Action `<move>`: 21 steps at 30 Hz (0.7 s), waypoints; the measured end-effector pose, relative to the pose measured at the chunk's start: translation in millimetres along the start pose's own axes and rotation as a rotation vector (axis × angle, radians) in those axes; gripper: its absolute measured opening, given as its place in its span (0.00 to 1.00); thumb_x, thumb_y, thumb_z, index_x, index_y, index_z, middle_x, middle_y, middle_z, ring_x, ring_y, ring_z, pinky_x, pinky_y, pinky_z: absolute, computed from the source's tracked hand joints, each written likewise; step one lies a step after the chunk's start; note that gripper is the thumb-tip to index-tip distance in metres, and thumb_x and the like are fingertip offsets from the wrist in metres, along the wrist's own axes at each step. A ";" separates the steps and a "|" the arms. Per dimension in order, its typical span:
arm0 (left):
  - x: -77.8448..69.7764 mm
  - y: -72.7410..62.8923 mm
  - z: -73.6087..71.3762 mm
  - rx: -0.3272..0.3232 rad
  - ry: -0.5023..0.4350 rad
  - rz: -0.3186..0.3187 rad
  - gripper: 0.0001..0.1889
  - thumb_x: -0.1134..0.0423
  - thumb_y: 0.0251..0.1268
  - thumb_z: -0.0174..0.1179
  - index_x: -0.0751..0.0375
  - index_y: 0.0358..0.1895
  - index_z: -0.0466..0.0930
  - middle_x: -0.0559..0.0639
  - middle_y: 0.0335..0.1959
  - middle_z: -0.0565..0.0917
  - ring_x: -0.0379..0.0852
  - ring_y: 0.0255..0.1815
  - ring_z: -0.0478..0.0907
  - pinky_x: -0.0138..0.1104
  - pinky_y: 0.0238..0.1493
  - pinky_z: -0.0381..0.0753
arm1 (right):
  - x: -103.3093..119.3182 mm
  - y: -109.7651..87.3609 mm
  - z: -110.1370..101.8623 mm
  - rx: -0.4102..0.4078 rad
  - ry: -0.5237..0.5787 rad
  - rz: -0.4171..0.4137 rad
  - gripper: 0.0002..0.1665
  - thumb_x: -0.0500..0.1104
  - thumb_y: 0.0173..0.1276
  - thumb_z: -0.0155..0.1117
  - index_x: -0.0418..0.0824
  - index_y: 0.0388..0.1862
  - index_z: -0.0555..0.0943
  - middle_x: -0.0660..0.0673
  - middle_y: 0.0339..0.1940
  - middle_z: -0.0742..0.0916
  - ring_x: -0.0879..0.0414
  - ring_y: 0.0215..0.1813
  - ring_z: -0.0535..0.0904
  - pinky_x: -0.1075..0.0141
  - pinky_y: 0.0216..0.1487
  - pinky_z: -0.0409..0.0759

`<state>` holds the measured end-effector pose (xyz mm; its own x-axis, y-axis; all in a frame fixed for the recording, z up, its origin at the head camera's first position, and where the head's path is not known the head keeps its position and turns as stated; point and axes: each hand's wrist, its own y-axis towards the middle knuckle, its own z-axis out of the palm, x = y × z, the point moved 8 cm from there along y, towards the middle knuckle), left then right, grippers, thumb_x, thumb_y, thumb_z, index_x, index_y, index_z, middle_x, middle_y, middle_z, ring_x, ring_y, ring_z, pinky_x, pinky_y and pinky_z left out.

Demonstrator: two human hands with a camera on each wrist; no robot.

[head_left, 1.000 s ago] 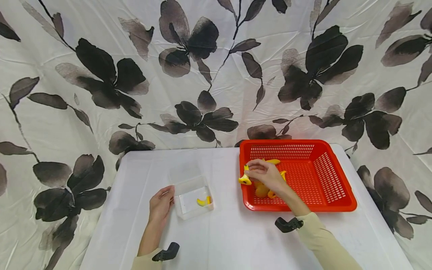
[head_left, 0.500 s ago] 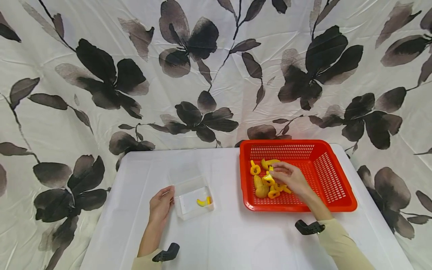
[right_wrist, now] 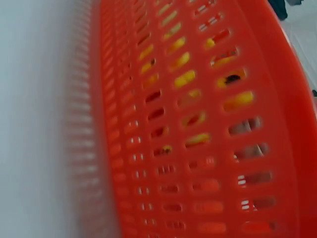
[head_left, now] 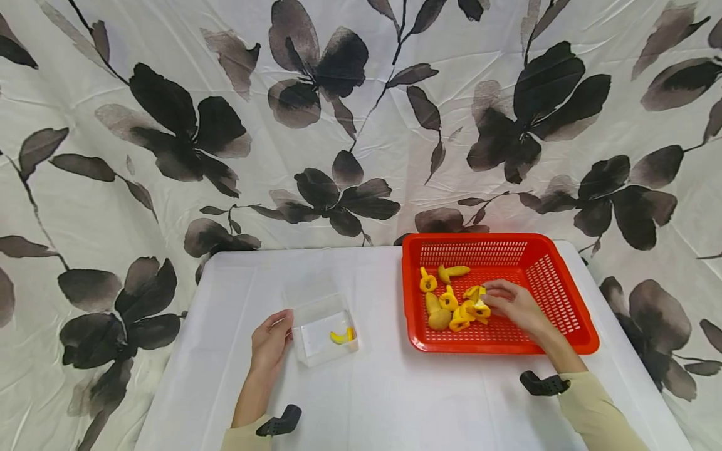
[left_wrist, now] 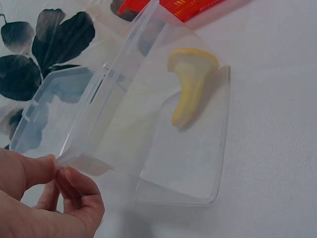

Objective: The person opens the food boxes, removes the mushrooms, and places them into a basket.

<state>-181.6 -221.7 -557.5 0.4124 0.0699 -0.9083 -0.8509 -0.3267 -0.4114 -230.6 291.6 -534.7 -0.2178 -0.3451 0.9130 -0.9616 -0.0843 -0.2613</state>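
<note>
My left hand pinches the corner of a clear plastic box, whose lid lies folded open on the far side. Inside the box rests a yellow trumpet-shaped mushroom, its cap toward one corner. My right hand reaches into a red slotted basket. Its fingertips hold a yellow mushroom with a pale stem, flared end down, above other yellow pieces. The right wrist view shows mainly the red basket wall, with yellow bits behind the slots; my fingers are mostly hidden there.
In the basket's left half lie more yellow mushrooms, a plump tan-yellow piece and a longer one. White cloth covers the table. A flower-printed curtain hangs behind.
My right hand has carried the mushroom from the basket's left rim rightward over the pile, uncovering pieces on the left. My left hand and the box stay in place.
</note>
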 end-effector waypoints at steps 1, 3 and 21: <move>0.2 0.2 -0.1 -0.001 -0.001 0.001 0.20 0.60 0.79 0.57 0.70 0.65 0.73 0.57 0.50 0.82 0.45 0.46 0.78 0.26 0.42 0.79 | -1.7 -0.1 -1.8 0.004 -0.014 0.007 0.31 0.49 0.76 0.66 0.30 0.67 0.73 0.32 0.60 0.81 0.53 0.52 0.83 0.62 0.53 0.85; 0.3 0.5 -0.2 -0.002 -0.001 0.003 0.20 0.61 0.79 0.57 0.70 0.65 0.74 0.58 0.50 0.82 0.46 0.46 0.78 0.27 0.42 0.79 | -4.7 -0.3 -5.3 0.007 -0.037 0.022 0.32 0.50 0.76 0.65 0.30 0.68 0.73 0.31 0.61 0.80 0.50 0.53 0.82 0.62 0.53 0.85; 2.0 2.9 -0.6 -0.005 -0.013 0.003 0.19 0.61 0.79 0.58 0.70 0.64 0.75 0.56 0.48 0.81 0.45 0.44 0.78 0.25 0.39 0.78 | -26.9 5.5 -14.5 0.084 -0.286 0.105 0.22 0.39 0.77 0.62 0.22 0.60 0.76 0.29 0.49 0.86 0.49 0.45 0.84 0.58 0.47 0.86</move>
<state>-183.1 -223.1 -560.5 0.4054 0.0807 -0.9106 -0.8506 -0.3315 -0.4081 -232.5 313.9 -556.2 -0.2483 -0.6036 0.7576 -0.9165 -0.1067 -0.3855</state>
